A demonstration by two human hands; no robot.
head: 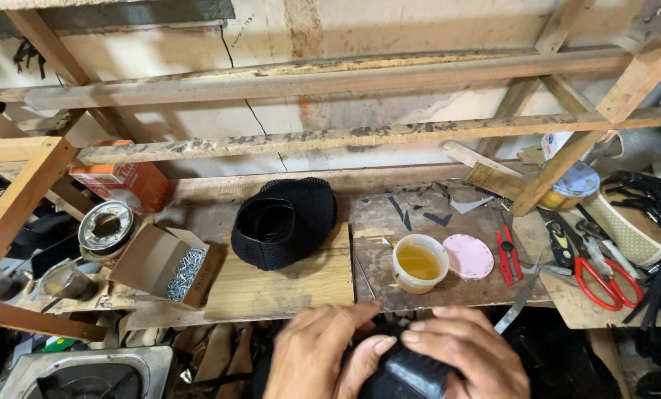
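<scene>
Head view: at the near edge, the left hand (323, 351) and the right hand (467, 351) meet over a black shoe piece (404, 377), both curled around it with fingertips touching on top; each grips it from its own side. It sits below the near edge of the worktop (419, 295).

On the worktop just beyond the hands, a small plastic tub (420, 263) holds yellowish liquid, its pink lid (469, 256) lying flat beside it on the right. Left of the tub, a black woven upper (285, 221) rests on a wooden board (286, 281). Farther left, an open cardboard box (164, 266) holds small nails, and an open tin can (107, 229) stands beside it. Red-handled scissors (604, 277) lie at the right.
</scene>
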